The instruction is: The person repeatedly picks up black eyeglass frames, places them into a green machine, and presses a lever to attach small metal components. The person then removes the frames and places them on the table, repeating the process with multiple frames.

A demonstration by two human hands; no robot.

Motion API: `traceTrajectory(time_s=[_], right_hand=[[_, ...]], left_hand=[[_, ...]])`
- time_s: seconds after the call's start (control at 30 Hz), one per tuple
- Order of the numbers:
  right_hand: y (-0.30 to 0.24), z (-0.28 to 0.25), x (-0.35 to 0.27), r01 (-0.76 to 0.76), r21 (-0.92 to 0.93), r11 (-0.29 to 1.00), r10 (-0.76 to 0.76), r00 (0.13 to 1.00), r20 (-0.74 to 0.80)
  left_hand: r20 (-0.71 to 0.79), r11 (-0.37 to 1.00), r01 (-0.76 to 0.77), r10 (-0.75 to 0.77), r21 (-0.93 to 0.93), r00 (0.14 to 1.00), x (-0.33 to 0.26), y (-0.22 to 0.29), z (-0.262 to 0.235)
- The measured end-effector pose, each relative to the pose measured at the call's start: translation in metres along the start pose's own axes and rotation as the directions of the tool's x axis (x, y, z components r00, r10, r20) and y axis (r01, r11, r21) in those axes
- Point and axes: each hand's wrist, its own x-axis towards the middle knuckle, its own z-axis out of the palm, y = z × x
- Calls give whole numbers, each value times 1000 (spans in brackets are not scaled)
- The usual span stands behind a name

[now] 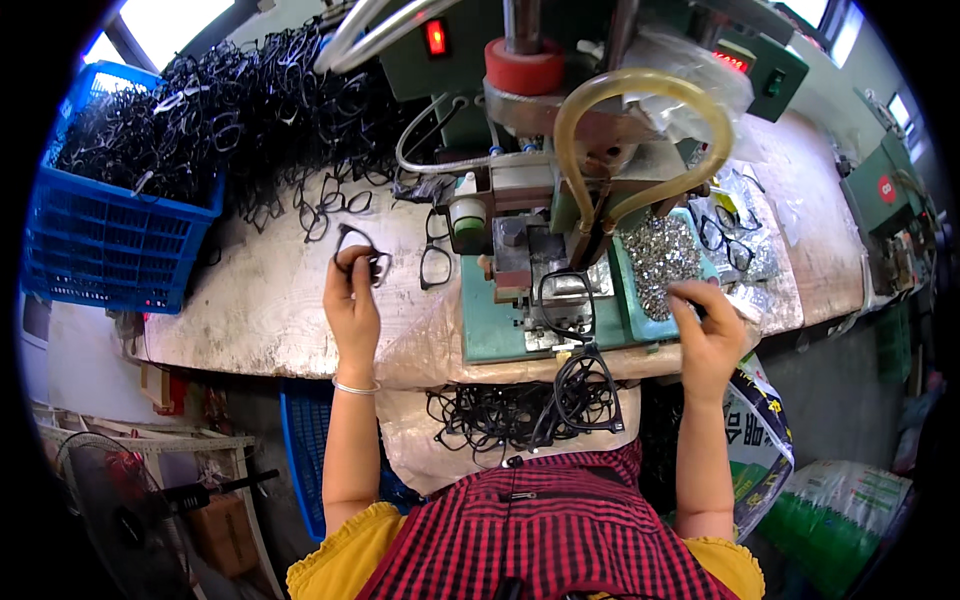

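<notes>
You sit at a worn, pale workbench in a workshop, with a green press machine rising ahead of you and a second green machine far off to your right. A blue plastic crate heaped with black eyeglass frames stands at the bench's left end, and a big loose pile of black frames spreads beside it. A further heap of frames lies in your lap, below the bench edge. On the machine's green base plate one black frame lies under the head, between your hands. A tray of small silver metal parts sits just above your right hand, whose fingers are pinched narrow at the tray's edge; what they hold is too small to tell. Your left hand is closed around a black eyeglass frame, held up over the bench.
</notes>
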Motion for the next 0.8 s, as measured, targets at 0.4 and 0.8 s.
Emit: traceTrajectory(time_s=[0.4,0.8], right_hand=[[-19,82,22,-150,436,888,134,989,67],[-70,76,10,-316,601,734,250,949,193]], left_hand=[[-106,945,170,-206,-280,973,-39,12,33],[79,840,-353,419,-413,905,11,161,75]])
